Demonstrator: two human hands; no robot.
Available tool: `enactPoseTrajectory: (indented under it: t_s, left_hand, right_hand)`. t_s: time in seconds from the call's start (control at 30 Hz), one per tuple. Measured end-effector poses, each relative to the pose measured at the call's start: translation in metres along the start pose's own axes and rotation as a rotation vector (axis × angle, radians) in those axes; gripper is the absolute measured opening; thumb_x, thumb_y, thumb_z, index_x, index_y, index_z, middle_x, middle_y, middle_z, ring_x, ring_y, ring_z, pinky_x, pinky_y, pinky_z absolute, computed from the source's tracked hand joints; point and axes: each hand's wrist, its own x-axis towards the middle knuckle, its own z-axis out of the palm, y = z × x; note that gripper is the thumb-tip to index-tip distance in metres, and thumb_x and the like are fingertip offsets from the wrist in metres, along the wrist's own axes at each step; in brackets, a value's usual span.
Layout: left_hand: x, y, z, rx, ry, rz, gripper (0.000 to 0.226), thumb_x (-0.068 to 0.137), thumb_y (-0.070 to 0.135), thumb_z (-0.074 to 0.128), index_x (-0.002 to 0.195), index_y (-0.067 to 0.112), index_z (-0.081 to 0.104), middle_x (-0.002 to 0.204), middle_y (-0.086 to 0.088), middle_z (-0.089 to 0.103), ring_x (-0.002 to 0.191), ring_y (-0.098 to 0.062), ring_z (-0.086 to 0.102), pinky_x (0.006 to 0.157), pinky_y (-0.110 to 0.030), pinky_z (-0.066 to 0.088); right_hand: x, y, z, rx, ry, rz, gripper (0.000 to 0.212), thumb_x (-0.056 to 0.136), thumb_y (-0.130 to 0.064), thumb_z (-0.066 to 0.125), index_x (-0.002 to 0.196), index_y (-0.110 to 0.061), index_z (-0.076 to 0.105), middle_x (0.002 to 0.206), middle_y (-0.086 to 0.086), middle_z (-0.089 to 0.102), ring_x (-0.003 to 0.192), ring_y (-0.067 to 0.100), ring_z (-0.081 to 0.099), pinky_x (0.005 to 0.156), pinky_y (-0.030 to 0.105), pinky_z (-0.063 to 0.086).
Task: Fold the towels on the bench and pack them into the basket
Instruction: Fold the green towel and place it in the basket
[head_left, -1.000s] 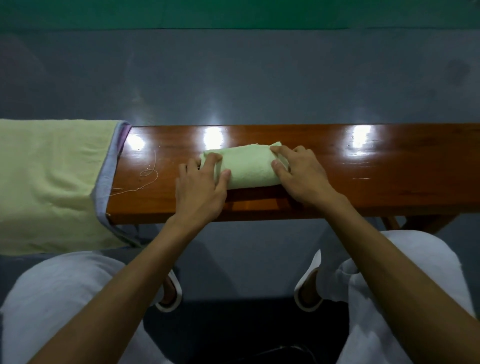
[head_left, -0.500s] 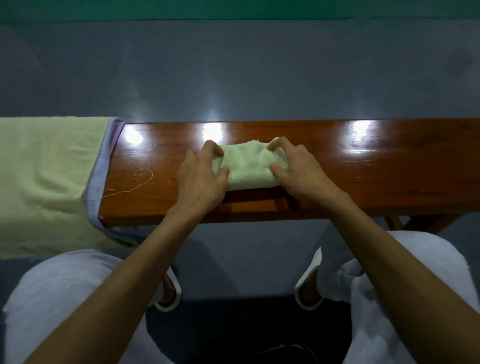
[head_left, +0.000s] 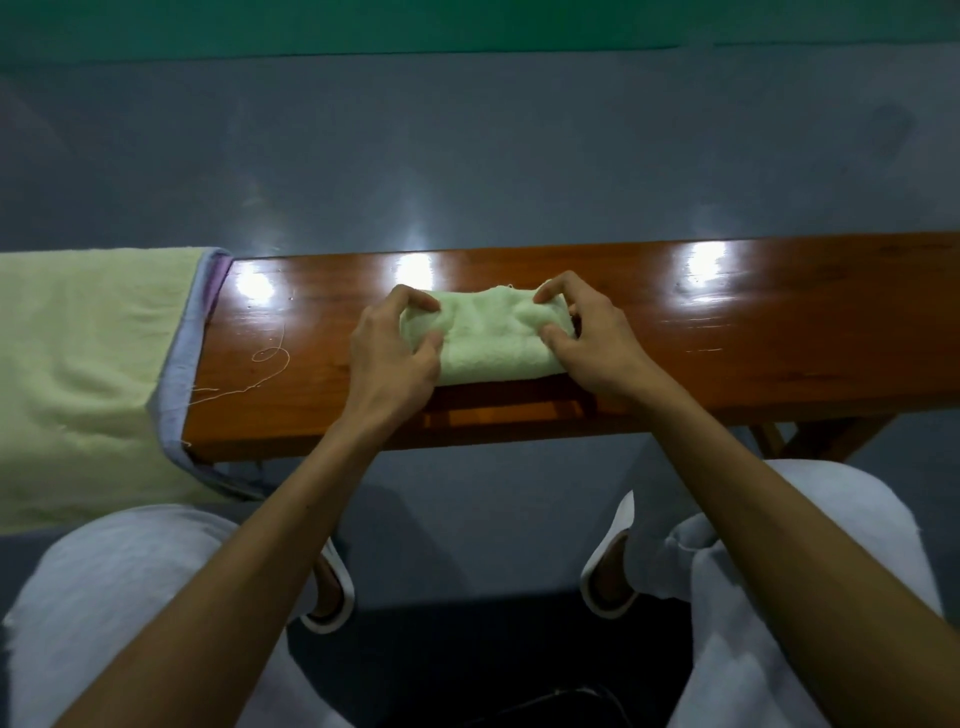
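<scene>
Clamped on a small folded towel (head_left: 493, 340) from both ends: left hand (head_left: 389, 353) at its 9 o'clock end, right hand (head_left: 592, 343) at its 3 o'clock end. Fingers curled over the far edge, thumbs dug into the near side. Resting mid-way along a glossy wooden bench (head_left: 779, 332). Off at 9 o'clock, well apart, a big pale yellow towel (head_left: 88, 364) draped over the bench end. Between the two, a loose thread (head_left: 260, 369) curled on the wood. Down at 6 o'clock, white slippers (head_left: 332, 597) on the grey floor (head_left: 467, 156).
</scene>
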Motion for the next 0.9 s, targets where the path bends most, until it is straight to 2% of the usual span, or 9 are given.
enactPoseTrajectory:
  t_s: [0.1,0.23,0.33,0.57,0.7,0.83,0.9]
  left_hand:
    - [0.000,0.007,0.005,-0.045,-0.009,0.005,0.022,0.091,0.021,0.071,0.110,0.030,0.064,0.112,0.007,0.062,0.105,-0.015,0.058,0.087,-0.042,0.057]
    - [0.000,0.021,0.013,-0.129,-0.037,0.011,0.019,0.091,0.020,0.071,0.108,0.028,0.065,0.100,0.015,0.061,0.093,-0.011,0.063,0.076,-0.045,0.060]
    - [0.001,0.030,0.022,-0.153,-0.061,0.040,0.019,0.091,0.021,0.071,0.107,0.030,0.065,0.109,0.006,0.065,0.101,-0.015,0.063,0.083,-0.047,0.059]
    - [0.002,0.054,0.050,-0.150,-0.081,0.100,0.021,0.087,0.025,0.071,0.106,0.032,0.065,0.112,0.009,0.065,0.106,-0.016,0.061,0.089,-0.048,0.057]
    - [0.001,0.080,0.075,-0.176,-0.106,0.135,0.021,0.087,0.027,0.070,0.106,0.034,0.065,0.114,0.009,0.064,0.109,-0.018,0.061,0.089,-0.050,0.057]
    - [-0.003,0.112,0.106,-0.197,-0.154,0.182,0.021,0.088,0.022,0.070,0.107,0.031,0.065,0.108,0.022,0.057,0.108,-0.015,0.061,0.088,-0.048,0.059]
    - [-0.006,0.126,0.124,-0.182,-0.167,0.203,0.021,0.088,0.020,0.070,0.107,0.030,0.065,0.107,0.018,0.061,0.107,-0.013,0.060,0.090,-0.042,0.057]
  right_hand:
    - [-0.003,0.005,-0.008,0.019,0.023,0.008,0.028,0.099,-0.012,0.061,0.118,-0.031,0.053,0.125,-0.002,0.052,0.108,0.023,0.058,0.082,0.039,0.058]
    - [-0.009,0.014,-0.023,0.053,0.065,0.009,0.028,0.099,-0.011,0.060,0.119,-0.030,0.053,0.127,-0.004,0.050,0.112,0.023,0.057,0.088,0.046,0.059]
    - [-0.010,0.019,-0.037,0.086,0.106,0.023,0.028,0.098,-0.011,0.060,0.116,-0.032,0.054,0.126,-0.002,0.053,0.113,0.023,0.057,0.089,0.050,0.058]
    - [-0.017,0.032,-0.073,0.082,0.172,0.033,0.027,0.096,-0.013,0.060,0.116,-0.030,0.056,0.120,-0.005,0.053,0.112,0.023,0.058,0.090,0.051,0.058]
    - [-0.028,0.053,-0.101,0.048,0.226,0.051,0.027,0.094,-0.013,0.059,0.111,-0.033,0.056,0.121,-0.004,0.057,0.110,0.021,0.058,0.091,0.043,0.055]
    - [-0.044,0.083,-0.129,0.038,0.289,0.087,0.027,0.093,-0.011,0.059,0.112,-0.030,0.057,0.114,-0.004,0.058,0.100,0.018,0.058,0.081,0.029,0.048]
    - [-0.054,0.099,-0.142,0.052,0.305,0.096,0.028,0.093,-0.008,0.057,0.113,-0.028,0.057,0.110,-0.006,0.058,0.093,0.013,0.056,0.075,0.025,0.043]
